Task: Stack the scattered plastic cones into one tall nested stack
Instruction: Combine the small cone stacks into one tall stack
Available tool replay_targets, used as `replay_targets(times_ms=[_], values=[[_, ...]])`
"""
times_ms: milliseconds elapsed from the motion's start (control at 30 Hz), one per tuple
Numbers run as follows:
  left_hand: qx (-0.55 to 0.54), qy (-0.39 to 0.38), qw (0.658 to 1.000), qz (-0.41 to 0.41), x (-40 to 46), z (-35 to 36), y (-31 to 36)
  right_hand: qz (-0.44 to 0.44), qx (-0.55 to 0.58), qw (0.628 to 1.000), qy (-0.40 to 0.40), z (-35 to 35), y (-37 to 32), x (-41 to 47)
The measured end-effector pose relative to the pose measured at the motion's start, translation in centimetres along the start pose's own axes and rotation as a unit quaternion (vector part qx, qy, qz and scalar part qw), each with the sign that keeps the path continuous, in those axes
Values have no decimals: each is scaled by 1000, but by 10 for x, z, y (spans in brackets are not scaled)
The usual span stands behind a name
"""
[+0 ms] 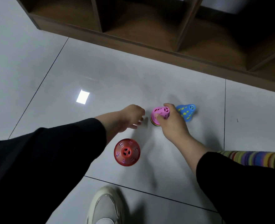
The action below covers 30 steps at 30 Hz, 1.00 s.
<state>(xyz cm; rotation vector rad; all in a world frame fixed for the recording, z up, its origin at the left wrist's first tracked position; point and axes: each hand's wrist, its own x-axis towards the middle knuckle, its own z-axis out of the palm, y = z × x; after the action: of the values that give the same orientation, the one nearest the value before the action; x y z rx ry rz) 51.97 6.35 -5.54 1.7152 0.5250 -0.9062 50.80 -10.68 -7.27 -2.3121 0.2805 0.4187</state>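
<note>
A short nested stack of cones with a pink cone (160,111) on top stands on the grey tiled floor; coloured rims show under the pink one. My right hand (172,123) grips the pink cone from the near right side, thumb on its front. My left hand (132,117) hovers just left of that stack, fingers loosely curled, holding nothing. A blue cone (186,111) with yellow showing through its holes stands right behind my right hand. A red cone (127,152) stands alone nearer to me, below my left hand.
A long multicoloured stack of cones (254,158) lies on its side at the right edge behind my right forearm. A dark wooden shelf unit (149,41) runs along the far side. My pale shoe (106,207) is at the bottom centre.
</note>
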Motion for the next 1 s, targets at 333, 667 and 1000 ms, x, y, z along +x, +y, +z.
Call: replay_targets(times_ms=[333,667,1000], values=[[-140,-21,988,-61,20,28,19,18,80,995,59,12,10,8],[-286,-58,956,-3,-26,-23,30,-59,194,976,84,-21,-43,-31],[-233,-32,963,132,-176,-47,15,-191,141,971,12,-85,-119,-140]])
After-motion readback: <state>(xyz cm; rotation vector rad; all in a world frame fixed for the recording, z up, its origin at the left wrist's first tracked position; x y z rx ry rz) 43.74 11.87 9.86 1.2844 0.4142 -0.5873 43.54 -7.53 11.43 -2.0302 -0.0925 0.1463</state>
